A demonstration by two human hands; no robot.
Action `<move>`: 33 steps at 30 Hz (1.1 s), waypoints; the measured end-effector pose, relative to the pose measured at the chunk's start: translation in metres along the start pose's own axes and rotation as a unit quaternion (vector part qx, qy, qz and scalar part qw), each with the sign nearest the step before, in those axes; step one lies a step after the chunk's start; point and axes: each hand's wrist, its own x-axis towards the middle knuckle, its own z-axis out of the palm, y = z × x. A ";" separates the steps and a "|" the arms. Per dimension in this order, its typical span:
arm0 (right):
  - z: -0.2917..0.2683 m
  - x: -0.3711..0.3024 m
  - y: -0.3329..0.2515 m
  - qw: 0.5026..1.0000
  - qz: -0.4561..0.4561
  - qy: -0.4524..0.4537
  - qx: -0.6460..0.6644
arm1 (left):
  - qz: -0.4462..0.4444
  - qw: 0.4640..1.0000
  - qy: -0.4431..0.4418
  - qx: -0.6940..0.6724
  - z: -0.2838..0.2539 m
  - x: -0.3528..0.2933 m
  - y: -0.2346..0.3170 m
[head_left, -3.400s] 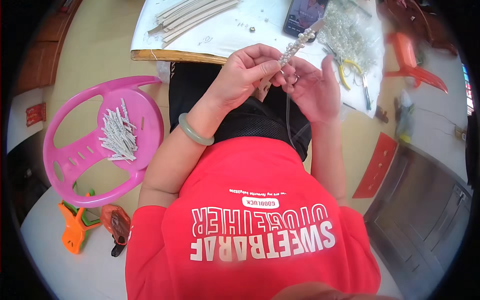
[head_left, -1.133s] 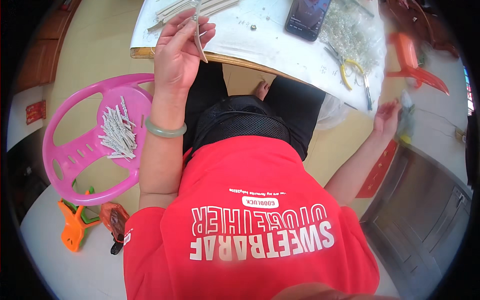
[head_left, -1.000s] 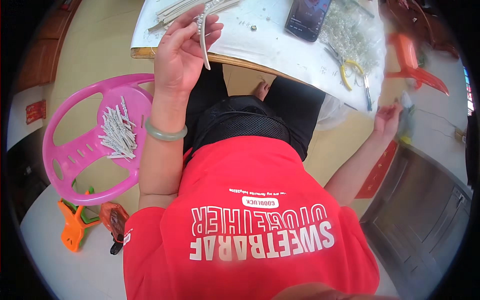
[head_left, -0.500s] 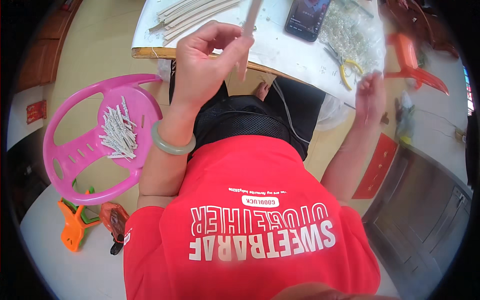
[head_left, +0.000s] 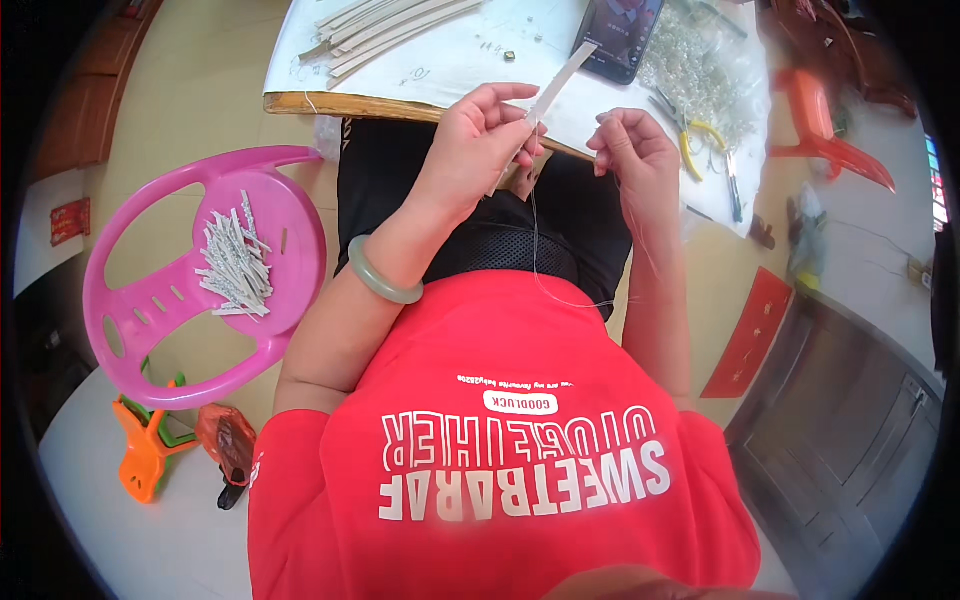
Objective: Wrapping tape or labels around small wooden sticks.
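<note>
My left hand [head_left: 480,145], with a pale green bangle [head_left: 385,272] on its wrist, pinches a narrow pale strip [head_left: 562,82] over the table's front edge. The strip's free end points up and right, in front of the phone. A fine clear thread [head_left: 537,240] hangs from the strip, loops down over my lap and rises toward my right hand [head_left: 637,148]. That hand is closed in a pinch just right of the strip, apart from it, with the thread at its fingers. Whether a needle is also in the pinch is too small to tell.
On the white-covered table [head_left: 450,88] lie a stack of pale strips [head_left: 385,35], a phone [head_left: 615,40], yellow-handled pliers [head_left: 690,150] and a heap of clear beads [head_left: 700,70]. Several beaded strips [head_left: 238,265] rest on a pink chair [head_left: 110,285] at left.
My right hand has come in from the table's right corner to beside the strip. My left hand has moved right and lower, tilting the strip rightward. The thread loop now shows.
</note>
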 end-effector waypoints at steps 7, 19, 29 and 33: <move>0.017 -0.006 0.002 0.993 -0.095 0.011 -0.071 | 0.072 0.995 -0.010 0.074 0.002 0.000 -0.009; 0.026 -0.011 0.006 0.981 -0.118 0.022 -0.150 | 0.071 0.994 -0.005 0.081 0.008 -0.003 -0.008; 0.023 -0.010 0.007 0.989 -0.086 0.004 -0.119 | 0.091 0.990 -0.009 0.109 0.006 -0.003 -0.010; 0.023 -0.010 0.004 0.994 -0.057 -0.009 -0.092 | 0.099 0.989 -0.008 0.114 0.006 -0.003 -0.011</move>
